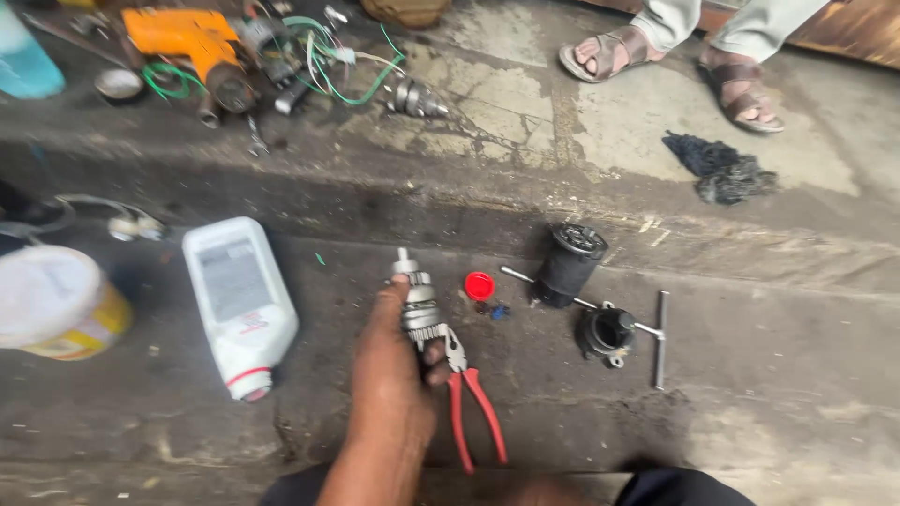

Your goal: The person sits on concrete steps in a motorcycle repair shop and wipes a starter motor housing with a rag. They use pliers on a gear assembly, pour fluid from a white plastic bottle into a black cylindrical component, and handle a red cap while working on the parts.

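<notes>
Head view caught one hand (394, 365) (which side, unclear) low centre, fingers wrapped round a geared metal part (419, 305); red-handled pliers (473, 398) lay touching.

1. Geared shaft (419, 305): bare metal, dull grey sheen;
2. Pliers (472, 403): glossy red plastic grips;
3. White bottle (240, 302): smooth plastic;
4. Floor (750, 375): rough, stained concrete;
5. Black housing (567, 264): matt.

One white bottle (240, 305), one red cap (479, 285), one pair of red-handled pliers (472, 401), two black housings (568, 264), one orange drill (192, 45).
</notes>
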